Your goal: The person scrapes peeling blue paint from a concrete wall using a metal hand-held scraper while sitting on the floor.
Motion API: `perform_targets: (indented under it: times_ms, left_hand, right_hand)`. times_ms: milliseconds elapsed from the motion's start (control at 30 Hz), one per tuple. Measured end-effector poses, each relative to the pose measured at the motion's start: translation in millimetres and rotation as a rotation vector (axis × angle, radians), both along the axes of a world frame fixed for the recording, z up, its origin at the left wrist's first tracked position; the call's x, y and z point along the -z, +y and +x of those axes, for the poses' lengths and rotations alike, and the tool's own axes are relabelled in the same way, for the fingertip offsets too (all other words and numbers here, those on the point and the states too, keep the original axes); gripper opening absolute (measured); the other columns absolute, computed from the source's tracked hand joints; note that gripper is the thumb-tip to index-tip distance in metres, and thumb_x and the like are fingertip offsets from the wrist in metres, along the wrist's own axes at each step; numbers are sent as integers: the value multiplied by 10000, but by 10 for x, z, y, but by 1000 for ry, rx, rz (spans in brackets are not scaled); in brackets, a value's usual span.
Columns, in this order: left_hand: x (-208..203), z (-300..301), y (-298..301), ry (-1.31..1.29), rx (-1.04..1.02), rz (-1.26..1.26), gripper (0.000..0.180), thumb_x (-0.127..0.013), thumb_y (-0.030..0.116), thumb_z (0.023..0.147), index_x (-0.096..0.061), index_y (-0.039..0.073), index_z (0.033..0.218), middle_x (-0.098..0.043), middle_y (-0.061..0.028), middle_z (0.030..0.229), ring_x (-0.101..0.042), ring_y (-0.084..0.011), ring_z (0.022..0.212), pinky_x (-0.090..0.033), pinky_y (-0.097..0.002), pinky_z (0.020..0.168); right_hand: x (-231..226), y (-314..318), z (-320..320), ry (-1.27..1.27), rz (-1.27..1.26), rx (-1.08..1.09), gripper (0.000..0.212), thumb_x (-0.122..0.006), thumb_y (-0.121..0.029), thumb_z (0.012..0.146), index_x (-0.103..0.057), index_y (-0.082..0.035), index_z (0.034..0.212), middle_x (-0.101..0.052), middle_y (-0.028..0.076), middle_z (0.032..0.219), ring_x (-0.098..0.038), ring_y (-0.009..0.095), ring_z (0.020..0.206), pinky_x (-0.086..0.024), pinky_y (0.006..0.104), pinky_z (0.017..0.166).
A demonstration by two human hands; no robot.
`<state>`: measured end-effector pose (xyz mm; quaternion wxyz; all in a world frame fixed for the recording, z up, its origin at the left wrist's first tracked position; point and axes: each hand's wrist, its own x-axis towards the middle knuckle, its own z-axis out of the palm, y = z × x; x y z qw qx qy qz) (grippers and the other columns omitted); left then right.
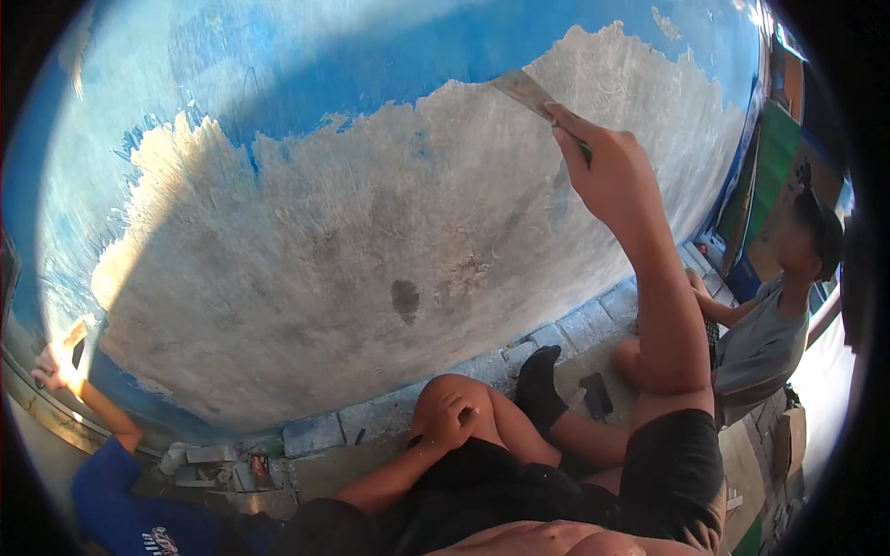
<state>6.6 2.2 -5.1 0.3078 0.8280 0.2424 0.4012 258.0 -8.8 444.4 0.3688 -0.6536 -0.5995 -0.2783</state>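
Observation:
My right hand (607, 162) is raised against the wall and closed around the handle of a scraper (527, 93). The blade's flat end meets the ragged edge where blue paint (399, 69) borders a bare grey patch of wall (371, 241). Most of the handle is hidden in my fist. Lower down, my left hand (451, 422) rests on my bent knee, its fingers curled, with nothing visible in them.
At far left, a co-worker in a blue shirt (107, 482) holds a tool (76, 335) at the wall. Another person in a grey shirt (765, 343) sits at right. Pale blocks (315, 434) line the wall's foot. Rubble (213, 468) lies left; a dark flat object (596, 397) is near my sock.

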Motion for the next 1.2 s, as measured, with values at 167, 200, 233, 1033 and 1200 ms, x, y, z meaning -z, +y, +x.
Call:
perform_targets:
  times_ms: [167,200,233,1033,1200]
  left_hand:
    - [7,-26,-5,69,7,38,172,-742,177,927,-665,37,863,-669,-170,886,-657,-418,913,-512,-514,835]
    - [-13,6,-1,69,14,33,172,-742,177,927,-665,37,863,-669,-170,886,-657,-418,913,-512,-514,835]
    - [-35,28,-9,51,19,34,174,-743,176,928,-664,36,862,-669,-171,884,-656,-418,905,-512,-513,829]
    - [-72,37,-72,19,-65,253,156,-748,195,921,-723,43,893,-706,-176,898,-689,-394,889,-520,-457,788]
    - [-59,-124,-113,92,-109,-33,166,-780,155,917,-678,39,855,-679,-153,848,-669,-371,829,-514,-465,728]
  right_hand:
    - [150,-119,79,-41,51,-59,339,-638,-235,1054,-745,-155,1366,-693,232,748,-682,440,665,-549,510,650]
    - [125,66,76,-63,61,-40,338,-642,-231,1052,-743,-169,1369,-689,228,740,-683,440,672,-544,511,644]
    - [135,148,72,-83,61,-18,338,-647,-226,1050,-741,-182,1371,-685,223,733,-684,441,679,-539,512,638]
    - [3685,-534,-444,301,-828,-214,530,-702,-265,940,-663,-328,1465,-728,218,811,-734,442,770,-594,532,697]
    - [4136,-1912,506,521,-692,34,426,-688,-280,969,-729,-264,1393,-744,253,881,-720,490,821,-578,585,766]
